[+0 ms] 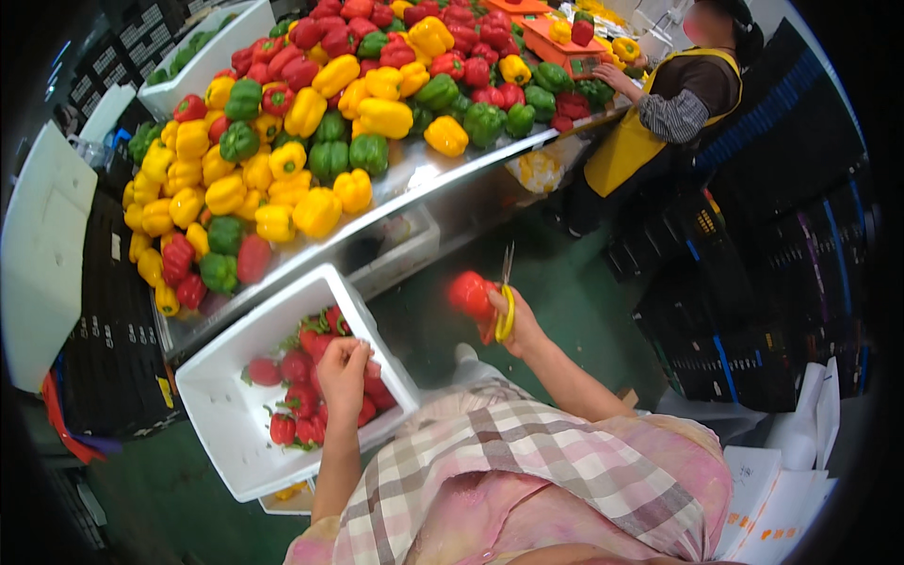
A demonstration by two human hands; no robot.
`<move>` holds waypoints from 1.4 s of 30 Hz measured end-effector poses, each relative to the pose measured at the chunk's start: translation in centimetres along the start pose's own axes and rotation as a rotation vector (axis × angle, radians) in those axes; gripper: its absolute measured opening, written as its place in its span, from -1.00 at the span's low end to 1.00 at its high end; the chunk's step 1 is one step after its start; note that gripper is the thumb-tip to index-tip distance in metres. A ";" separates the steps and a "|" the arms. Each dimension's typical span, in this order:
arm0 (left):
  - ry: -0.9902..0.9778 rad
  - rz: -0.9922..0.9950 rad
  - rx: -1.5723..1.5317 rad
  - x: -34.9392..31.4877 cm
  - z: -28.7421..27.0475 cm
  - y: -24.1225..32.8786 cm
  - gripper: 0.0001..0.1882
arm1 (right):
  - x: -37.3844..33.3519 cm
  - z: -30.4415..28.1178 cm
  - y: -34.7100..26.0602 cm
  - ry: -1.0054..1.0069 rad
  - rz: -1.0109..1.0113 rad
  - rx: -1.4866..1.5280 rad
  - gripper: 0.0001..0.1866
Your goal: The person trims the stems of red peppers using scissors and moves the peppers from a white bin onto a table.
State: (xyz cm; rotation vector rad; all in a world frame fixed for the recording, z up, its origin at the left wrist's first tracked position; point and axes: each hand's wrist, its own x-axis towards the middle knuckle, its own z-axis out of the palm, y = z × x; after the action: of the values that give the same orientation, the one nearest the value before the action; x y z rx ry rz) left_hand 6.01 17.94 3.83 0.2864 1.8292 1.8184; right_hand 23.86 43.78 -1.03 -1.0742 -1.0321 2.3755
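Observation:
In my right hand [520,325] I hold a red bell pepper [470,294] together with a pair of scissors [507,306]. Their yellow handles lie against my fingers, and the metal blades point up and away from me. My left hand [343,373] is over the white foam box [217,400], its fingers pinched together; what they hold, if anything, is too small to make out. Red bell peppers [299,399] with green stems lie in the box below that hand, partly hidden by it and the forearm.
A metal table [424,174] bears a big heap of yellow, red and green peppers [381,118]. Across it a person [673,108] in a yellow apron works beside an orange scale [556,47]. Stacked black crates [725,330] stand at right, white boxes [763,499] lower right.

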 end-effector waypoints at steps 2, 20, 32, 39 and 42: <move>0.050 -0.029 -0.035 0.0 -0.1 -0.7 -0.91 | 1.6 -0.8 -0.7 0.037 -0.006 0.001 -0.49; 0.544 0.068 0.010 -2.3 5.6 0.0 -0.95 | 22.0 17.6 -25.9 -0.598 -0.528 0.142 -0.60; 0.533 -0.006 0.020 -14.3 -3.3 7.0 -0.90 | 16.2 -2.3 -1.9 -0.684 -0.085 -0.564 -0.47; 0.900 -1.111 0.994 -33.6 -18.3 -13.4 -0.56 | 16.2 -8.2 -3.0 -0.506 0.050 -0.680 -0.47; 0.983 -0.983 1.542 -23.6 -15.3 -5.0 -0.40 | 15.8 -8.6 -3.5 -0.466 0.024 -0.799 -0.47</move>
State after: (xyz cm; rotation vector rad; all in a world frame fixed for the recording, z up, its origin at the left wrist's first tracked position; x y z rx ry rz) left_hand 18.93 -7.55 3.38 -0.9801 2.8023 -0.4772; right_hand 19.98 59.02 -10.35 -0.7288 -2.2625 2.3108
